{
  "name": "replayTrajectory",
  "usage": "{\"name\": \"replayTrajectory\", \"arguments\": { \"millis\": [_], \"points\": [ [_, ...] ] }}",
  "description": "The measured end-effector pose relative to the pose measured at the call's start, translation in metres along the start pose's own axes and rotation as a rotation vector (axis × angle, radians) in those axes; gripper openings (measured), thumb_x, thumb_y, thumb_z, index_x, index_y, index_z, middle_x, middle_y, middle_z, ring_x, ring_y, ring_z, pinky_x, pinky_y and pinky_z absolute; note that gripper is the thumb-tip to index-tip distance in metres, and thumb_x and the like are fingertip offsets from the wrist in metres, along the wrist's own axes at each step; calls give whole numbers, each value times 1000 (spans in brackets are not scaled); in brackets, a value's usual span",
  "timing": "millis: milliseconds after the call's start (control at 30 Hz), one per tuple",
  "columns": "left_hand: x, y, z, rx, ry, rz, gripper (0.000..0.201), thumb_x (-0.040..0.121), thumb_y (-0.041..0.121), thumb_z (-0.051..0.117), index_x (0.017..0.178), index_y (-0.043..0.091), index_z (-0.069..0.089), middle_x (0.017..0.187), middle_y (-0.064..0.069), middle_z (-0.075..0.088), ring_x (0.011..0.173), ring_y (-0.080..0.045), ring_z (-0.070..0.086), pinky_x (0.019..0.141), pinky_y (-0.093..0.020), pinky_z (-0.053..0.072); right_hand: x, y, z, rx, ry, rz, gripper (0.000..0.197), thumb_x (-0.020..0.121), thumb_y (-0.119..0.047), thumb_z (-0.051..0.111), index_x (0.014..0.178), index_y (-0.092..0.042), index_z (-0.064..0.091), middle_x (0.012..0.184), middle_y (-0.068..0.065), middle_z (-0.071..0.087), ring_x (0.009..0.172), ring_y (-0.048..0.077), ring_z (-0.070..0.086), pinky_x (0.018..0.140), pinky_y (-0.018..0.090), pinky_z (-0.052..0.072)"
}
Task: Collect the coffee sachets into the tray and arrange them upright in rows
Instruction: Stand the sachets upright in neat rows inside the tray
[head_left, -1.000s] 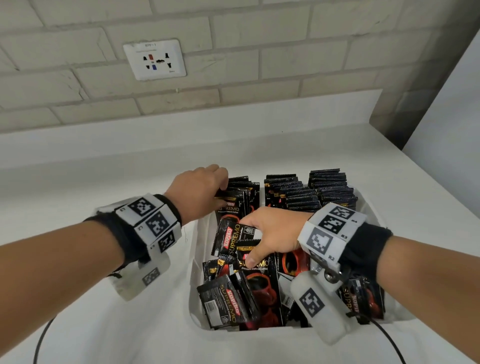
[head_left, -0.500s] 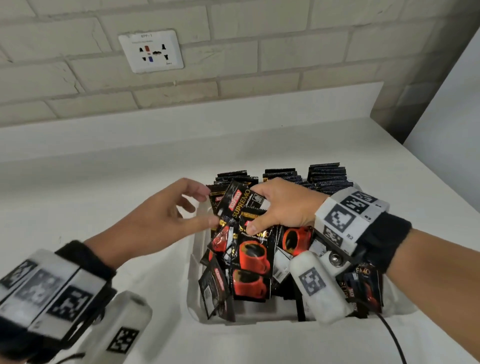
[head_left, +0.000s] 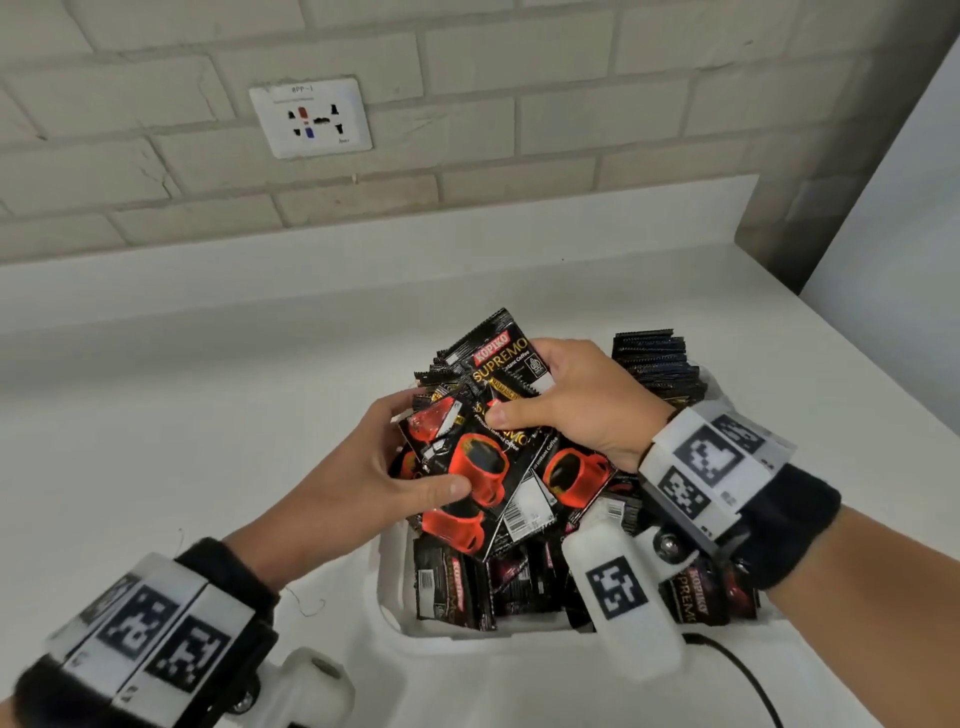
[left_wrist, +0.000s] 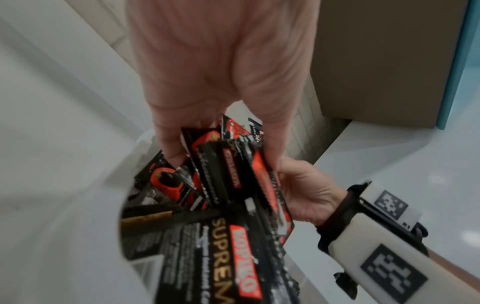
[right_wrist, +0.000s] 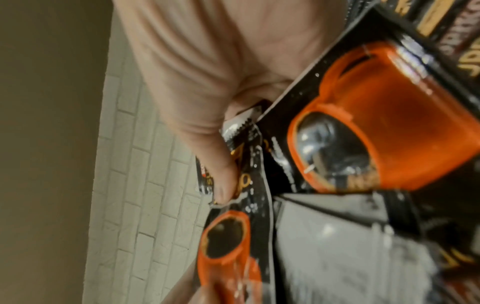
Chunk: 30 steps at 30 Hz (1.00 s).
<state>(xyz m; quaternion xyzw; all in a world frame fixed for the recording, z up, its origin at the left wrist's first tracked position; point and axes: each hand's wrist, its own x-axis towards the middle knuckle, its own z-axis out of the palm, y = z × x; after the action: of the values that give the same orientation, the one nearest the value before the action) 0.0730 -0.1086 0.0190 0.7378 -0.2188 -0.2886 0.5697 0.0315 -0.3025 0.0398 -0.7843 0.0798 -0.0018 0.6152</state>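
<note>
- Right up close, loose sachets (head_left: 524, 582) lie flat and jumbled at the near end of the tray (head_left: 395, 587), which sits on the counter (head_left: 208, 415).
- Just beyond, a bunch (head_left: 483, 467) of sachets is held up above that jumble, fanned and tilted, red cups facing the head camera.
- Left hand (head_left: 358, 478) grips the bunch's left edge: thumb (head_left: 441, 488) laid across the front, fingers curled round behind.
- Left wrist view agrees, thumb and fingers (left_wrist: 272, 144) clamped either side of the stack, though the print is blurred.
- Right hand (head_left: 582, 400) pinches the bunch's far, top end, thumb pressed on the front, fingers wrapped over a sachet printed SUPREMO.
- Right wrist view is blurred but shows the thumb (right_wrist: 221, 174) down on a sachet front.
- Further back, a row (head_left: 649, 364) of sachets stands upright at the tray's far right; more upright tops peek out left of the bunch.
- Furthest off, a socket (head_left: 311, 117) on the brick wall.
</note>
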Motion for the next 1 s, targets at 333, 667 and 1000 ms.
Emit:
{"name": "replayTrajectory", "arguments": {
  "millis": [333, 667, 1000],
  "points": [
    [3, -6, 12, -84, 117, 11, 59, 70, 13, 69, 115, 41, 43, 100, 9, 68, 80, -10, 69, 60, -25, 54, -17, 10, 18, 200, -37, 124, 30, 86, -8, 60, 113, -19, 53, 106, -4, 64, 94, 5, 59, 78, 19, 45],
    [-7, -2, 32, -128, 173, 57, 84, 66, 18, 61, 141, 33, 25, 132, 8, 45, 100, 3, 59, 64, -12, 52, -28, 15, 35, 461, -158, 223, 30, 80, 4, 63, 105, -13, 60, 103, 13, 68, 97, 26, 65, 92, 42, 50],
    [-3, 10, 30, -208, 145, 213, 83, 55, 12, 62, 123, 47, 31, 126, 18, 45, 107, 6, 55, 73, -18, 52, -28, 8, 33, 515, -98, 88, 28, 76, 8, 65, 92, -14, 62, 81, 4, 68, 77, 17, 65, 76, 31, 55]
  ]
}}
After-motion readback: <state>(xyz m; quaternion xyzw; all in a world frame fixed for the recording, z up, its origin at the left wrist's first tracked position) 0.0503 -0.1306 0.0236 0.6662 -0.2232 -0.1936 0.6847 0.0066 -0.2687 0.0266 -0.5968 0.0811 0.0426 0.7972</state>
